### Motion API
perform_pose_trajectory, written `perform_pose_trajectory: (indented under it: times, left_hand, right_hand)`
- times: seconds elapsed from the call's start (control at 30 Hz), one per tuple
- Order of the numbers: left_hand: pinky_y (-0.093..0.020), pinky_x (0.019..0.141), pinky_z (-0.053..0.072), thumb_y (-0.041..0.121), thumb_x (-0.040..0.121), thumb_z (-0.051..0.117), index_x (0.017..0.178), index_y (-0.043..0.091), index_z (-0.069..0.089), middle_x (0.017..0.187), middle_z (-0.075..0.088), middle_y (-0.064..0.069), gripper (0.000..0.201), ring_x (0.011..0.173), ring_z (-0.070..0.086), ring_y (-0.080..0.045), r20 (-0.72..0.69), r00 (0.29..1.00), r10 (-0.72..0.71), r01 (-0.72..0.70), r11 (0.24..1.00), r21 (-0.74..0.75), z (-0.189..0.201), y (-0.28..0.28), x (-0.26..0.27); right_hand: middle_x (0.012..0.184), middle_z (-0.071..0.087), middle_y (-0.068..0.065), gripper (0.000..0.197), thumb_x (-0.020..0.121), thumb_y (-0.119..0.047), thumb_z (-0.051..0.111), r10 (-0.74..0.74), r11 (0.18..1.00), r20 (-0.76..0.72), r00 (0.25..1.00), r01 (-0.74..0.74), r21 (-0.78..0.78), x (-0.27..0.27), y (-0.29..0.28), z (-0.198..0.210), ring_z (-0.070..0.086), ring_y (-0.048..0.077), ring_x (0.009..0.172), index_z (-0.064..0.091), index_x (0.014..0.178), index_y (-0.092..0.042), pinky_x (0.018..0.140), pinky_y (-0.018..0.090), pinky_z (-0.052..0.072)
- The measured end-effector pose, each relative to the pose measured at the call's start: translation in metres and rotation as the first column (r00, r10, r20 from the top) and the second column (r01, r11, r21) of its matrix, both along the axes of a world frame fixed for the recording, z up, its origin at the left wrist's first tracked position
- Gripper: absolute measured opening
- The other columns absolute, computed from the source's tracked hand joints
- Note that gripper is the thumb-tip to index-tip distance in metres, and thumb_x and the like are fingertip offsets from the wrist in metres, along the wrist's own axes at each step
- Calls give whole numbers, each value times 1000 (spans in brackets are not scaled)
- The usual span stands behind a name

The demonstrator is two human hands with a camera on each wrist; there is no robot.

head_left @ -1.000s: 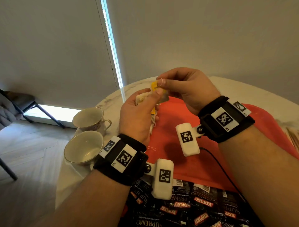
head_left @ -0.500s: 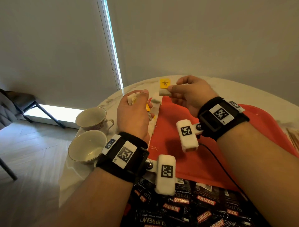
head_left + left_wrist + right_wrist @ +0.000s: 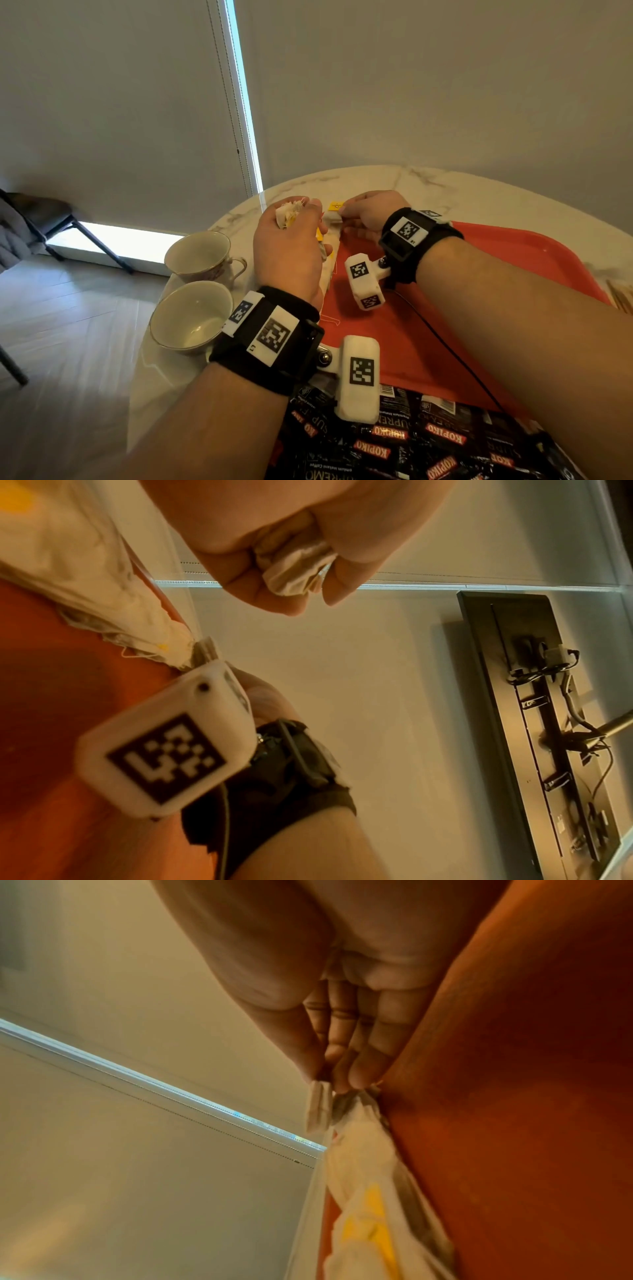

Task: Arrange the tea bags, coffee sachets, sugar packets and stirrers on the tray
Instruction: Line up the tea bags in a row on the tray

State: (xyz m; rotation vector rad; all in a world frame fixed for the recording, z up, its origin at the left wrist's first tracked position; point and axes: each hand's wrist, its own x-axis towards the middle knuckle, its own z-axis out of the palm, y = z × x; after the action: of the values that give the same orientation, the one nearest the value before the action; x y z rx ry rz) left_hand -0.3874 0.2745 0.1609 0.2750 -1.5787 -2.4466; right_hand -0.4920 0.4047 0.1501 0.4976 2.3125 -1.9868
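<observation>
My left hand [image 3: 301, 222] grips a crumpled bunch of white tea bags [image 3: 287, 214] above the left rim of the red tray [image 3: 513, 260]; in the left wrist view its fingers [image 3: 274, 599] curl round the bunch [image 3: 294, 569]. My right hand [image 3: 346, 215] pinches a single tea bag [image 3: 331, 217] with a yellow tag [image 3: 335, 205] low at the tray's far left corner. In the right wrist view the fingertips [image 3: 356, 1077] hold that bag [image 3: 318, 1107] at the end of a row of tea bags [image 3: 369, 1191] lying along the tray's left edge [image 3: 330, 263]. Black coffee sachets [image 3: 411, 442] cover the tray's near end.
Two empty cups [image 3: 202, 255] [image 3: 186, 317] stand on the marble table [image 3: 376, 178] left of the tray. Wooden stirrers [image 3: 621, 296] lie off the tray's right side. The tray's middle [image 3: 428, 325] is bare red. A chair [image 3: 37, 219] stands on the floor at far left.
The hands have come apart and dropped toward the tray. My right hand drew one tea bag out of the bunch and carried it down to the far left corner.
</observation>
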Motion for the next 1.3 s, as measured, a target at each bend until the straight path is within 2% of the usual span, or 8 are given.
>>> perform_pose_trajectory:
  times: [0.1,0.3,0.5,0.7,0.83,1.07,1.17,1.3]
  left_hand:
    - [-44,71,58,16,95,73,95,19,71,68,68,1,4,68,62,-22,13,1000,9,-9,1000,-19,0,0,0]
    - [-43,71,58,16,94,74,93,21,71,66,69,3,6,66,63,-19,49,999,8,-8,1000,-3,1,0,-1]
    - [-30,52,48,14,97,65,95,12,66,58,66,1,3,54,61,-14,83,996,-24,18,997,75,3,2,0]
    - [-28,48,48,23,103,59,104,9,63,65,70,-8,14,56,65,-20,108,988,-110,93,984,151,6,6,4]
    - [-28,45,47,37,105,59,106,11,60,84,73,-21,26,61,66,-24,129,980,-155,129,974,186,8,8,6]
    - [-28,44,50,46,100,65,115,9,62,66,71,-6,41,55,68,-21,142,981,-130,102,977,189,10,10,8]
    - [-27,45,52,43,99,67,107,12,62,58,68,0,33,52,65,-15,141,981,-135,105,975,197,12,9,8]
    - [-29,50,54,43,96,71,115,12,64,72,74,-5,37,60,69,-17,152,981,-121,90,975,201,9,9,6]
  right_hand:
    - [92,73,16,16,91,-4,71,30,998,63,998,-33,47,-3,-2,-1,71,29,92,66,77,-7,97,47,57]
    - [101,76,18,12,88,-4,75,30,995,50,998,-35,90,-6,-4,-5,69,26,85,70,78,-8,94,47,59]
    - [92,75,17,6,88,-11,76,38,995,54,998,-43,95,-10,1,-8,67,24,77,73,88,-5,93,46,59]
    - [80,65,8,11,94,-13,70,6,995,-71,997,-14,-104,22,14,12,60,17,65,68,103,-6,63,30,51]
    - [84,70,2,12,90,-18,75,137,973,-200,970,-170,-157,59,17,33,61,14,70,74,100,-11,62,28,48]
    - [79,73,-3,14,80,-22,85,510,854,-256,821,-449,261,86,20,46,62,9,72,78,92,-20,68,30,44]
    - [79,72,6,21,72,-23,89,521,847,-278,807,-449,286,86,23,47,59,14,72,78,89,-18,67,29,45]
    - [99,72,24,18,77,-17,86,504,864,-384,773,-456,216,85,23,48,61,22,81,75,89,-9,71,32,48]
